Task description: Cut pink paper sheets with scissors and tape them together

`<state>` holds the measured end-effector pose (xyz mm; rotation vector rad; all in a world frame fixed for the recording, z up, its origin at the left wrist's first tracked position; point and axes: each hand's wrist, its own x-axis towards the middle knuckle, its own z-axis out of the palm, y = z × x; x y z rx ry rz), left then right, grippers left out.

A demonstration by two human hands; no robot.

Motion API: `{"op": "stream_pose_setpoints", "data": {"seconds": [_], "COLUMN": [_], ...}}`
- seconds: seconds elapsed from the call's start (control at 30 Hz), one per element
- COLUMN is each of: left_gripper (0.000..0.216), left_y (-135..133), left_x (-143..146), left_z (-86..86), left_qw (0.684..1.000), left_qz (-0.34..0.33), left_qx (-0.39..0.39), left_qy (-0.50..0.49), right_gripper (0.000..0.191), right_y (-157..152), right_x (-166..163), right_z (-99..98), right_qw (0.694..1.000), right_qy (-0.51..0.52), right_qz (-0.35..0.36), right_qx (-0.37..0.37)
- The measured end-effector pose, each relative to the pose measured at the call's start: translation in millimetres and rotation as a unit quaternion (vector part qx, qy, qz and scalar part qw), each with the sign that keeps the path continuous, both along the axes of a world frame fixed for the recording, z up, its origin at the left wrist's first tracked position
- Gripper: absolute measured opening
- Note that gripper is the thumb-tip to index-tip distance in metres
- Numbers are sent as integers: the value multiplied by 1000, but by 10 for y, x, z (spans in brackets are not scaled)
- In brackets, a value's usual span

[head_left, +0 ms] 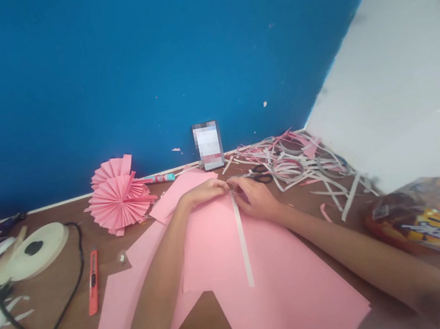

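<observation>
Several sheets of pink paper (292,282) lie overlapping in front of me on the brown table. Down the middle of the pink paper runs a narrow white strip of tape (244,251). At the strip's far end my left hand (207,191) and my right hand (255,197) meet, fingertips pinched together on it. The very end of the strip is hidden by the fingers. Just beyond the right hand lie dark-handled scissors (262,174), partly covered.
Left stand pink folded paper fans (119,199), a red box cutter (93,283), a large tape roll (39,250) and a black cord (82,276). A phone (208,145) leans on the blue wall. Right are tangled paper strips (288,166) and a colourful plastic package (434,217).
</observation>
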<state>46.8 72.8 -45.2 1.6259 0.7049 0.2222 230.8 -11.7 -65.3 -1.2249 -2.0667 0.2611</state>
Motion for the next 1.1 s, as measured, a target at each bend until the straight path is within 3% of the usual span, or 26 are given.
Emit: {"op": "stream_pose_setpoints", "data": {"seconds": [0.23,0.57,1.1], "left_gripper": [14,29,31], "left_y": [-7,57,46], "left_x": [-17,-8,-11], "left_z": [27,-61,-43], "left_qw": [999,999,999], "left_qz": [-26,-28,-14], "left_qx": [22,42,39], "left_qy": [2,16,17], "right_gripper": [33,37,34], "right_y": [24,169,216], "right_x": [9,53,88], "right_z": [-29,-135,-159], "right_qw": [997,968,947], "right_qy": [38,188,242], "right_qz": [25,67,91], "right_qx": [-59,-152,-190]}}
